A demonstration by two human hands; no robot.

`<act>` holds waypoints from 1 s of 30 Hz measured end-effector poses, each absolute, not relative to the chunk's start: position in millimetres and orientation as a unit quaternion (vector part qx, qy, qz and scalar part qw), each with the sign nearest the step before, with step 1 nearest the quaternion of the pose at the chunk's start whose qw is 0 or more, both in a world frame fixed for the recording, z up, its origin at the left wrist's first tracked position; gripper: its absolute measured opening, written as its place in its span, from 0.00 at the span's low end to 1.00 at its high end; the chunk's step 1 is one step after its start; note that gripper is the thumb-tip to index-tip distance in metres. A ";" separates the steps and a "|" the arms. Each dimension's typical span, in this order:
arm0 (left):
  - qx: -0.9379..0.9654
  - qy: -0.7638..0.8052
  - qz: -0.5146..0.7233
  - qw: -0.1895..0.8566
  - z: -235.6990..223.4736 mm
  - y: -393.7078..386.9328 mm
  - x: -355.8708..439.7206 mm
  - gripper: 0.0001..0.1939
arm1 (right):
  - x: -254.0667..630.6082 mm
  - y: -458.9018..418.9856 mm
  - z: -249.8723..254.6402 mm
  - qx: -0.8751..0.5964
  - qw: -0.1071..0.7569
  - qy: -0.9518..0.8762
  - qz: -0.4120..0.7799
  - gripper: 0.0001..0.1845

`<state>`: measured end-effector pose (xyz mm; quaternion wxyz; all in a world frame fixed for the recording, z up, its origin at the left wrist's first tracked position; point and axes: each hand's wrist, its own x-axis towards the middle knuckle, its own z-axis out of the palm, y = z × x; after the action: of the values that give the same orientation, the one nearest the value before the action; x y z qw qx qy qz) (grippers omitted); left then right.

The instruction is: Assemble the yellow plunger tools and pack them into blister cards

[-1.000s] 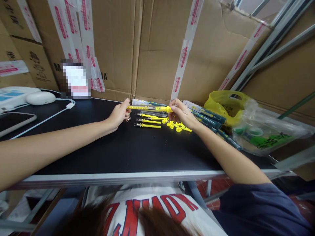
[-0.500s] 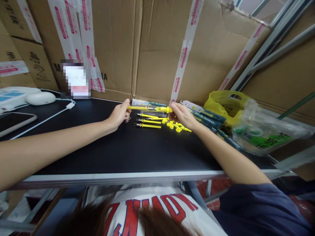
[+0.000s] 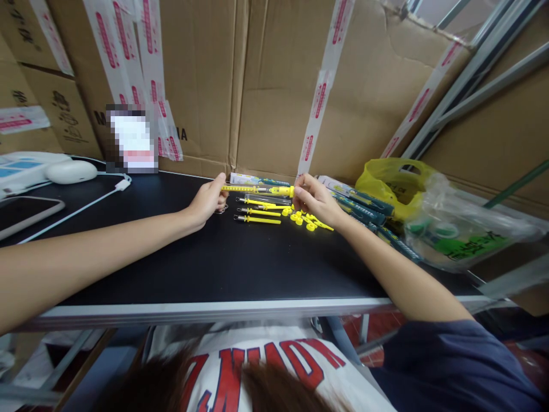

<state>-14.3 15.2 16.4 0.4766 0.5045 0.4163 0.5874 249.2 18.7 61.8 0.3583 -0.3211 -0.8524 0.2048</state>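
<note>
Both my hands hold one long yellow pen-like tool (image 3: 257, 188) level, just above the black table (image 3: 206, 263). My left hand (image 3: 209, 199) pinches its left end. My right hand (image 3: 315, 199) is closed on its thicker yellow right end. Under the tool lie three more yellow tools (image 3: 259, 210) side by side. A small heap of yellow caps and clips (image 3: 306, 220) rests by my right hand.
Packaged tools in dark green cards (image 3: 360, 207) lie to the right, beside a yellow bag (image 3: 392, 180) and a clear plastic bag (image 3: 454, 229). Cardboard boxes (image 3: 274, 86) wall the back. A phone (image 3: 23, 212), a white device (image 3: 71, 170) and a cable (image 3: 86, 203) sit at left.
My right hand's fingers shifted slightly along the tool's right end, closing over more of the yellow cap. Everything else stayed put.
</note>
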 end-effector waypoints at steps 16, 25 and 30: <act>0.514 0.409 0.585 0.476 14.3 16.4 -14.6 0.22 | 251.2 19.9 60.8 -0.320 0.340 -0.863 0.191 0.12; 0.510 0.416 0.585 0.473 15.5 15.2 -13.9 0.23 | 249.6 19.0 59.9 -0.293 0.390 -0.848 0.207 0.12; 0.516 0.417 0.581 0.472 14.3 16.0 -14.5 0.23 | 246.5 14.4 60.8 -0.269 0.401 -0.850 0.209 0.08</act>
<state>-14.5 16.0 14.3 0.4717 0.5161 0.4171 0.5807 246.5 14.4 60.8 0.4009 -0.2686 -0.8505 0.2093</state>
